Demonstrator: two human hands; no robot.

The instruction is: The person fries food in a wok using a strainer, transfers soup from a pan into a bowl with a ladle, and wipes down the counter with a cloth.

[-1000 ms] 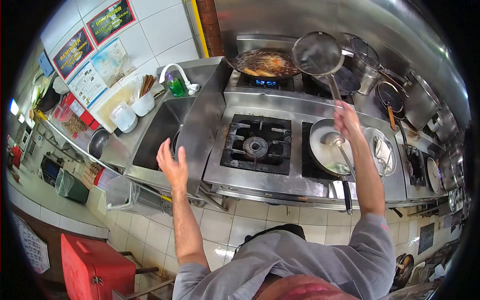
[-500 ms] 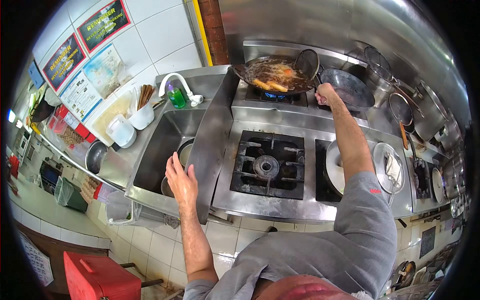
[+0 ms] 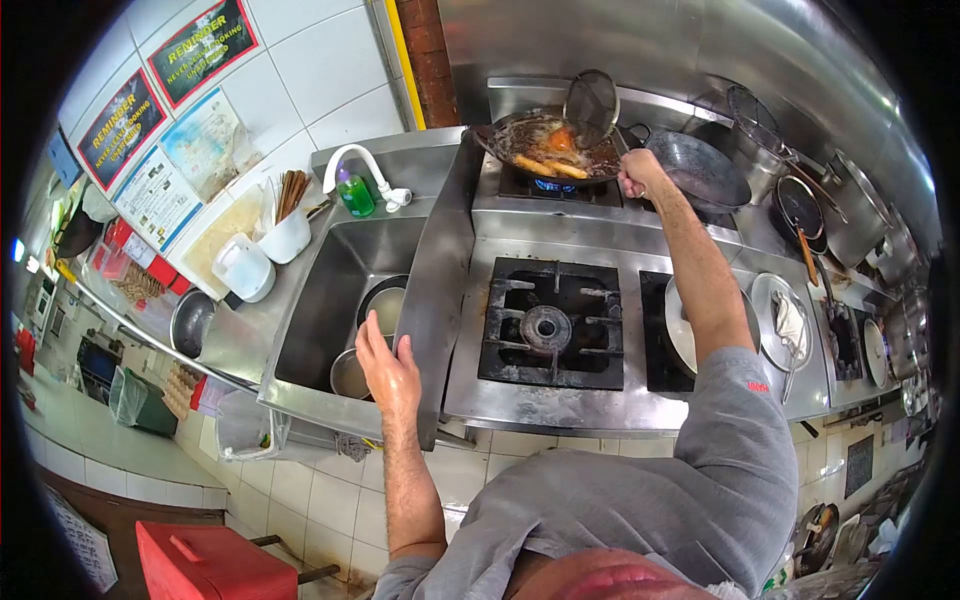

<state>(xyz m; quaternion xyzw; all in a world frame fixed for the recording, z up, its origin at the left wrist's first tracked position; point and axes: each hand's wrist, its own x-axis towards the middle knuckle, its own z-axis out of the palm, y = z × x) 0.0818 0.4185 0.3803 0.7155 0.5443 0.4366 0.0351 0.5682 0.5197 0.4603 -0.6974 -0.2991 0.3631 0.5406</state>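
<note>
Round wire-mesh strainer (image 3: pixel 591 105) tilts over the black wok of bubbling oil (image 3: pixel 530 140), your right hand's (image 3: pixel 640 174) fingers curled round its handle; your left hand's (image 3: pixel 390 373) hang slightly spread near the steel sink (image 3: pixel 333 290).

A restaurant-style kitchen: beyond the gripping hand (image 3: pixel 639 174), a wok (image 3: pixel 548 150) sits over a lit gas burner (image 3: pixel 555 184); nearer, an unlit one (image 3: pixel 548 328).

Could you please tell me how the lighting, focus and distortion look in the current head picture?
Head view: wide-angle distortion bows the stove and leaves black corners; pale reflections streak the steel wall; the open burner looks fairly crisp, while the mesh of the strainer is harder to make out.
</note>
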